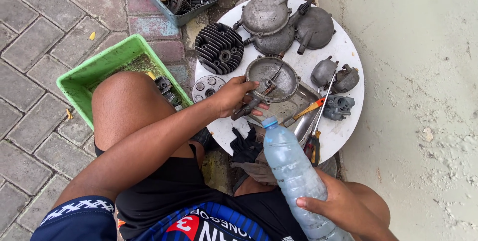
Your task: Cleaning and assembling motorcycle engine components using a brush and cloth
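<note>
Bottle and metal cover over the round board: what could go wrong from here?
1. The right hand holds the plastic bottle tilted toward the metal cover; liquid may overshoot the metal tray under it and run across the white board.
2. The left hand grips the cover only by its spout; if wet, it could slip and knock the screwdriver or the small parts nearby.
3. The dark rag at the board's edge could soak up any spill.

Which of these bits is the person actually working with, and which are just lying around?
In hand:
- left hand gripping the round metal cover
- right hand holding the plastic bottle

Lying about:
- finned cylinder head
- screwdrivers
- green tub
- black rag
</note>
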